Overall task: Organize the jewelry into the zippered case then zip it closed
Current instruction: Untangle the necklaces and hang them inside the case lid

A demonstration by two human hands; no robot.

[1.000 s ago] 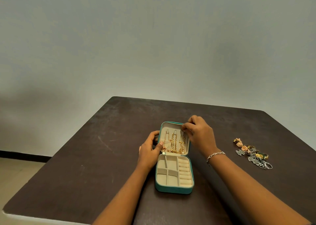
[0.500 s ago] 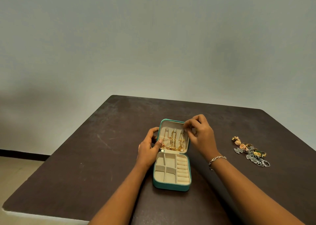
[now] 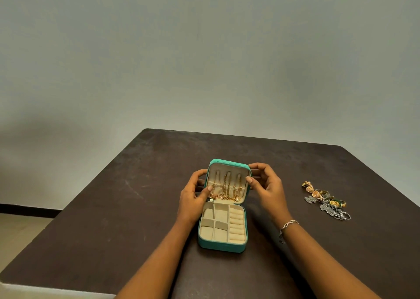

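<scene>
Teal case [image 3: 223, 242] open between the hands, gold chains [image 3: 226, 188] hung inside its raised lid. Left hand [image 3: 193, 198] pinching lid's edge, right hand [image 3: 264, 185] clasping opposite edge. Best steadied upright. Loose jewelry [image 3: 325, 201] well right of right hand; bare tabletop [image 3: 113, 207] leftward.

Place: you are in a plain indoor room, most likely a home, though nothing settles which kind.
Wall [image 3: 204, 60]: bare and pale grey ahead of you.
Table [image 3: 113, 207]: dark brown with a scuffed top, its far edge near that wall.
Floor [image 3: 18, 226]: light tiles at your lower left, meeting a dark skirting strip [image 3: 27, 207].
Personal items: loose jewelry [image 3: 325, 201] lying on the table suggests a domestic setting.
</scene>
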